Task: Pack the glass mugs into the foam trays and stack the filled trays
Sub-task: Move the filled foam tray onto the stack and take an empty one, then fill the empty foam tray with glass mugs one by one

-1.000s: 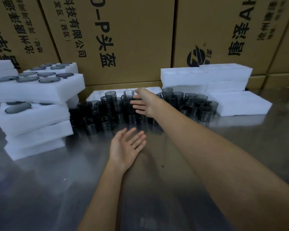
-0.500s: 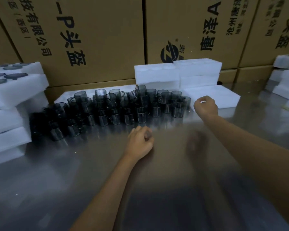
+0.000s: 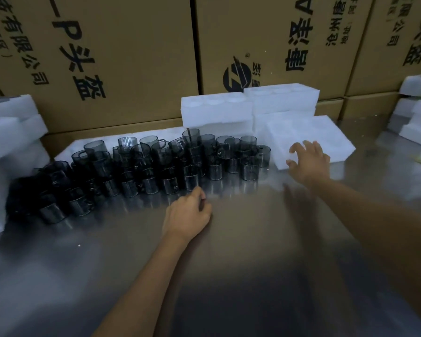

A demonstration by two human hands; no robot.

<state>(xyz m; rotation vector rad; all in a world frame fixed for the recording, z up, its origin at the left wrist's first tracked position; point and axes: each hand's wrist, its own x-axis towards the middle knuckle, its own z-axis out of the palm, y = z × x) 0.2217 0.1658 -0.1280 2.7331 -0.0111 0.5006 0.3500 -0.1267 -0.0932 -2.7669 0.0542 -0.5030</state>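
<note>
Several smoky glass mugs [image 3: 170, 164] stand packed together, some stacked two high, across the middle of a steel table [image 3: 229, 276]. A flat white foam tray [image 3: 309, 132] lies right of them. My right hand [image 3: 308, 161] hovers at that tray's near edge with fingers spread and nothing in it. Just in front of the mugs, my left hand [image 3: 187, 215] rests on the table as a loose fist; nothing shows inside it. More empty foam trays [image 3: 216, 110] are stacked behind the mugs. Stacked trays [image 3: 7, 132] stand at the left edge.
Large cardboard boxes [image 3: 131, 57] form a wall behind the table. More white foam pieces [image 3: 416, 117] are piled at the far right. Another foam sheet [image 3: 83, 147] lies under the rear mugs.
The view has swung right. My right hand moved from the middle of the mugs to the flat tray on the right and opened. My left hand curled from open palm into a fist.
</note>
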